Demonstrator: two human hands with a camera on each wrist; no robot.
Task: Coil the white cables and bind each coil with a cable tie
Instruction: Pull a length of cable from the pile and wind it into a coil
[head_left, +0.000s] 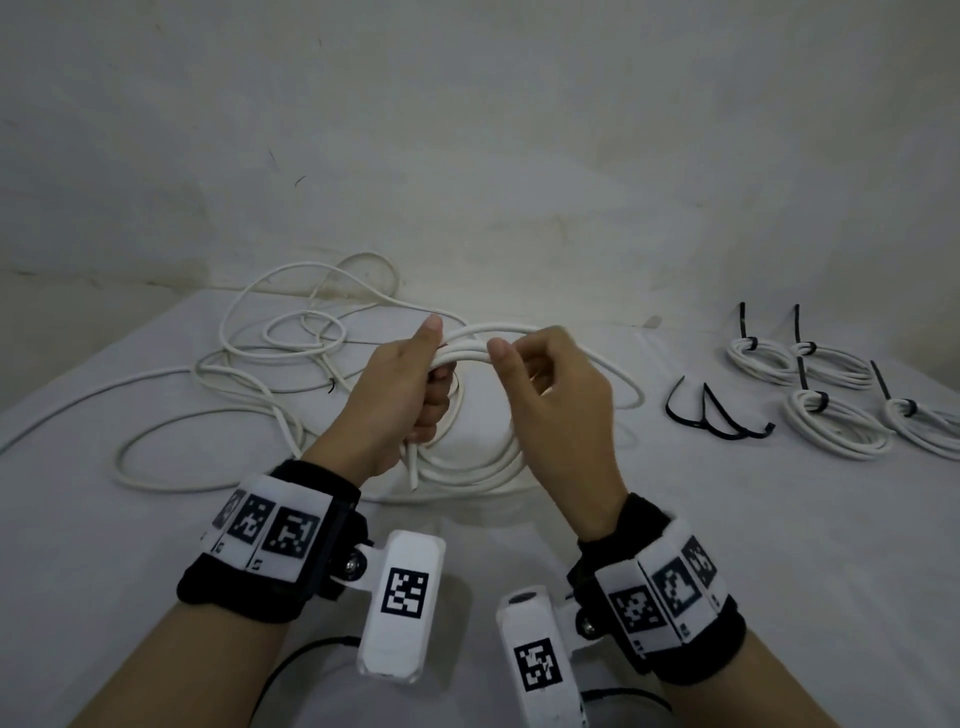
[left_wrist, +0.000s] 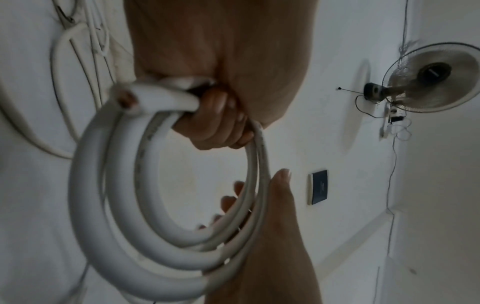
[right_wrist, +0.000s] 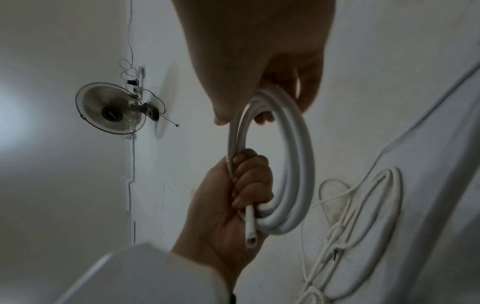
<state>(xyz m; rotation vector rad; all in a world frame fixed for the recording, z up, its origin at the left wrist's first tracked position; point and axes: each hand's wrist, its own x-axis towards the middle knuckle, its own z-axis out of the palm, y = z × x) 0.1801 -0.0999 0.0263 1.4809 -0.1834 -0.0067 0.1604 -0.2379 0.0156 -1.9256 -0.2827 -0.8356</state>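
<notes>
A white cable coil (head_left: 483, 457) is held up over the middle of the table. My left hand (head_left: 410, 384) grips the coil's left side with fingers curled round several turns, and a cut cable end (head_left: 413, 475) sticks out below the fist. My right hand (head_left: 540, 379) pinches the top of the coil (right_wrist: 270, 98) between thumb and fingers. In the left wrist view the coil (left_wrist: 109, 205) hangs as a ring below the fist. Loose white cables (head_left: 270, 353) lie tangled at the back left. Black cable ties (head_left: 711, 410) lie to the right.
Several bound coils (head_left: 831, 400) with black ties sit at the far right of the white-covered table (head_left: 156, 519). A wall rises just behind the table. A wall fan (left_wrist: 436, 78) shows in both wrist views.
</notes>
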